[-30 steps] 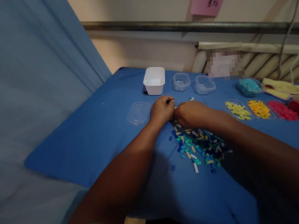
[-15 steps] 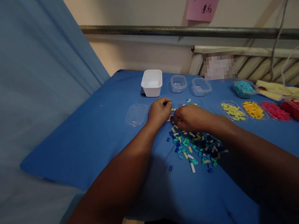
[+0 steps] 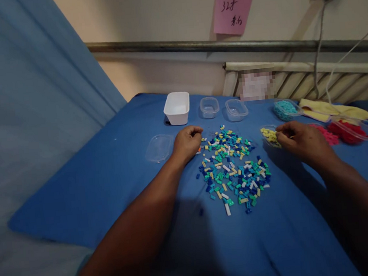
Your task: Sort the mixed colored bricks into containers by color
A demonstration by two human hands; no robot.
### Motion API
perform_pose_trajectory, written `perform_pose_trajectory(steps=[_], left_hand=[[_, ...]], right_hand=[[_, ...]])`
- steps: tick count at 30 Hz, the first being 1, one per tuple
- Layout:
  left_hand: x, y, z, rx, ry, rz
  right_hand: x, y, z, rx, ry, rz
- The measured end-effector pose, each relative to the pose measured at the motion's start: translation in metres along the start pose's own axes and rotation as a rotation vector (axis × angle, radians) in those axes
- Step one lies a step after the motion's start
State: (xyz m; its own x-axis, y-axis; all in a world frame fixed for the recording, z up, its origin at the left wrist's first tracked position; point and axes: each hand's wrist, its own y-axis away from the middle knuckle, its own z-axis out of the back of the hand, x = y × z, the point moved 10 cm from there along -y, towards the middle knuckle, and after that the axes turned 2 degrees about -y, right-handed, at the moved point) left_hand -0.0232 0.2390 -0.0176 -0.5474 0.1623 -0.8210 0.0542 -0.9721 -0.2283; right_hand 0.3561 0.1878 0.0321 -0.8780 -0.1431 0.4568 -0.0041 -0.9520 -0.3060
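Observation:
My right hand (image 3: 304,141) is over the right edge of a clear tray of pale yellow toy bricks (image 3: 269,136), thumb and fingers pinched together. Anything between its fingertips is too small to make out. At the left edge of a loose pile of small toy bricks (image 3: 231,172), my left hand (image 3: 187,145) rests with its fingers curled closed; what they hold, if anything, is hidden. The pile mixes blue, teal, green, cream and white pieces. Just left of that hand lies a clear lid (image 3: 159,148).
A white tub (image 3: 177,108) and two clear containers (image 3: 209,107) (image 3: 236,110) stand along the back. To the right are a container of turquoise bricks (image 3: 286,109), pink bricks (image 3: 327,134), red bricks (image 3: 349,130) and a yellow cloth (image 3: 334,109). A blue curtain (image 3: 31,105) hangs at left.
My right hand has moved right, from above the loose pile to the pale yellow bricks, now covering the orange-yellow ones. My left hand has stayed by the pile. The view has shifted slightly right.

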Motion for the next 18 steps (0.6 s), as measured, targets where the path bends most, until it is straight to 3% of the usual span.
perform_pose_trajectory(steps=[5,9,13,18], left_hand=[[-0.018,0.012,0.001,0.167,-0.145,-0.058],[-0.037,0.023,-0.004,0.293,-0.388,-0.19],[-0.044,0.026,-0.007,0.296,-0.471,-0.237],[-0.05,0.031,-0.012,0.331,-0.507,-0.268]], right_hand=[[-0.018,-0.003,-0.01,-0.039,0.06,0.058],[-0.018,0.001,-0.002,-0.117,0.051,0.109],[0.001,0.02,0.007,-0.112,-0.006,0.181],[0.042,0.06,-0.012,0.041,-0.118,0.347]])
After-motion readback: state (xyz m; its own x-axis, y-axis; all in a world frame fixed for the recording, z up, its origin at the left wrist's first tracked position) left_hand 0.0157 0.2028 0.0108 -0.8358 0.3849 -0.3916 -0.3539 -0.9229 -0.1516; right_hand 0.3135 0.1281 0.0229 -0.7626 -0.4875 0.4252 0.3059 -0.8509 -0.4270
